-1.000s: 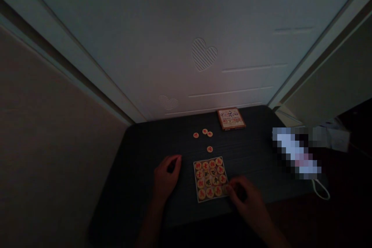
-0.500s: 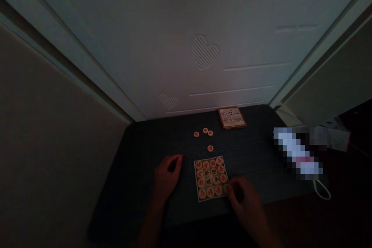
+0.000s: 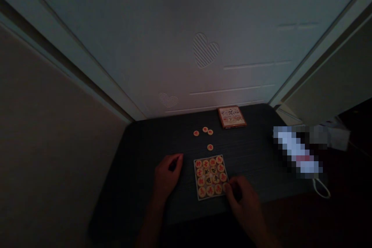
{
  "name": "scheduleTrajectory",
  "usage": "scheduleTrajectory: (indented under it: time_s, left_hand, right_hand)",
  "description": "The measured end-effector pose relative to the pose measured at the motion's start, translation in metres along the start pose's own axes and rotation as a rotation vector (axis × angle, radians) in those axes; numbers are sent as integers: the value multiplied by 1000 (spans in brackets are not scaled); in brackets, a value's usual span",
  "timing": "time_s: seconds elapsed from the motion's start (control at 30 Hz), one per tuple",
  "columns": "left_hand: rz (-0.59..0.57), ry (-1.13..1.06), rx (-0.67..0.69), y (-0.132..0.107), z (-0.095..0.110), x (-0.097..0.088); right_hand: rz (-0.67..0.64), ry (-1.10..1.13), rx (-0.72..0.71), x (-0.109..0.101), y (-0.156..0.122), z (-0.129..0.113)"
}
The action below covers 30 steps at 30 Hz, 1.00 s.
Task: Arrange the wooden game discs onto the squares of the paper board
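A square tray (image 3: 199, 197) holds rows of round Chinese chess pieces, mostly with red characters and several in the middle with dark ones. My right hand (image 3: 242, 195) is at the tray's lower right corner, thumb and fingers closed on a Chinese chess piece (image 3: 224, 187) that they partly hide. Left of the tray, my left hand (image 3: 168, 172) rests on the table with thumb and fingertips together; I see nothing in it. Beyond the tray lies a single loose piece (image 3: 210, 147), and farther back are more loose pieces (image 3: 196, 133), two of them touching.
A flat box lid (image 3: 231, 117) with printed characters lies at the back of the dark table (image 3: 139, 143), near a white panel (image 3: 174, 66) with heart patterns. At the right edge are a blurred-out pale object (image 3: 296, 151) and a white cord loop (image 3: 322, 189).
My right hand stays at the tray's corner with almost no movement, and the piece there looks slightly lower. My left hand and the loose pieces remain in place.
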<state>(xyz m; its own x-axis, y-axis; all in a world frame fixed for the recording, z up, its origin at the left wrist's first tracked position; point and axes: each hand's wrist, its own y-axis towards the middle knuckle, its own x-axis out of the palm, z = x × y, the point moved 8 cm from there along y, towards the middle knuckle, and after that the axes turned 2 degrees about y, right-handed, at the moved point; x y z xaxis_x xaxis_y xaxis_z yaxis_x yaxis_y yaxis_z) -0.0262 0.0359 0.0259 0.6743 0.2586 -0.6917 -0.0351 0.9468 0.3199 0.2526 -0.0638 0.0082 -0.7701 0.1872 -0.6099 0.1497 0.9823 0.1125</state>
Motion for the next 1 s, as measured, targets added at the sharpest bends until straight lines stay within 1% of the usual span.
scheduleTrajectory:
  time_s: [0.47, 0.67, 0.83, 1.0]
  left_hand:
    - [-2, -15, -3, -1, -5, 3]
    - [-2, -8, -13, 0, -3, 2]
    - [-6, -6, -32, 0, -3, 1]
    - [-18, -4, -39, 0, -4, 3]
  right_hand:
    - [-5, -5, -1, 3, 0, 0]
    - [-7, -16, 2, 4, 0, 3]
    - [-15, -20, 19, 4, 0, 4]
    - [-9, -5, 4, 0, 0, 3]
